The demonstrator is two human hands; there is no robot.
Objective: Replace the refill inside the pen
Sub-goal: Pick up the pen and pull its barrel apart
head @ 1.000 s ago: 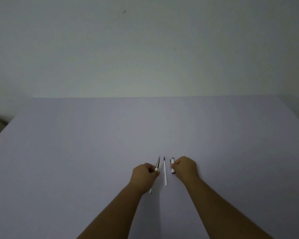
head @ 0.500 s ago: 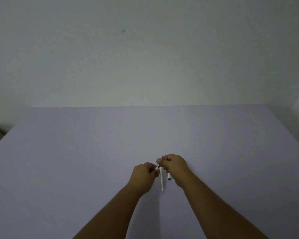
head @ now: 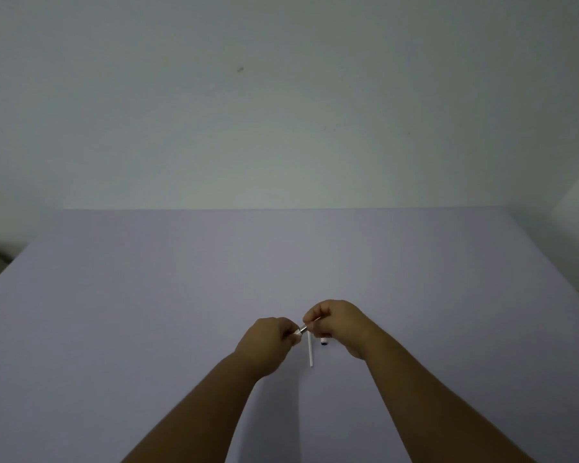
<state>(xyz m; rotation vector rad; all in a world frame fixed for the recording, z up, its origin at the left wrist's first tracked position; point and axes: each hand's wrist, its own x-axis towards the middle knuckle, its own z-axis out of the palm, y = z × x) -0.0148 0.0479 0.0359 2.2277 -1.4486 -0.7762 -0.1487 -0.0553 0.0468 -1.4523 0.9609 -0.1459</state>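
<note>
No containers in view; only a bare pale lavender counter point(head: 147, 329) against a plain wall point(head: 281, 111). Both forearms enter from the bottom edge and converge near centre, hands raised just above the counter surface. L hand point(head: 268, 339) is curled into a loose fist, knuckles up, grip clamped on one end of the pen point(head: 302, 328), most of which is hidden inside the fist. R hand point(head: 338, 324) sits slightly higher and farther from the camera, fingers bent, thumb and forefinger pinched together on the other end of the same pen. Only a short silvery section of the pen shows in the gap btw. the two hands, tilted, up toward the R side. Hands nearly touching; whether the barrel is one piece or partly unscrewed cannot be told, too small. Below the gap a thin white refill point(head: 310, 350) lies flat on the counter, pointing roughly away from the camera, its far end hidden under the hands, touched by neither hand as far as can be seen. Just R of it, beside the R palm, a small white piece w/ a dark end point(head: 323, 341) shows, partly hidden; prob. a pen part, identity unclear. Count: 2 hands, 1 held pen, 1 loose refill, 1 small loose piece.
</note>
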